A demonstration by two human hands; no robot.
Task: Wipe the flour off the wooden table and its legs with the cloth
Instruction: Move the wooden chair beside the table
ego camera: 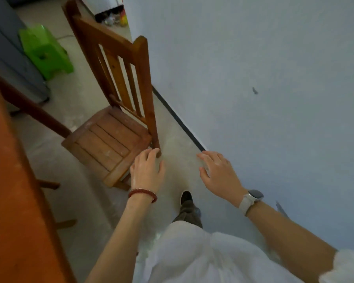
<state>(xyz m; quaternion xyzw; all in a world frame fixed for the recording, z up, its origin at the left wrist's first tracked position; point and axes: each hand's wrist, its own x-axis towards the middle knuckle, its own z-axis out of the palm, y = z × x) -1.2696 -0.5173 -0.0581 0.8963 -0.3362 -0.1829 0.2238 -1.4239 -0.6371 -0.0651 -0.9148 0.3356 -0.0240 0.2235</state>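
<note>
Pale concrete floor (178,144), dusted with white patches, runs between a blue-grey wall (253,58) on the right and a wooden table (10,190) along the left edge; a dark skirting strip (178,119) marks the foot of the wall. Only the table's reddish-brown top and one dark slanted leg (35,111) are visible, with whitish smears on the edge of the top. No cloth can be made out in this view. A wooden chair (110,137) with a slatted seat and slatted back stands between table and wall, its seat carrying faint white marks. Behind it, a green plastic stool (45,52) sits on the floor beside a grey panel.

Left hand (147,172): outstretched, palm down, fingers loosely spread and holding nothing, fingertips near the chair's rear leg (154,129); whether they touch it cannot be told. A red beaded bracelet (142,194) circles the wrist, and white powder shows on the back of the hand.

Right hand (219,172): also extended palm down, fingers spread, empty, hanging over the floor close to the wall. A pale-strapped watch (251,199) is worn on this wrist.

Below the arms: a white garment (182,254), a dark trouser leg and one dark shoe (186,197) on the floor
</note>
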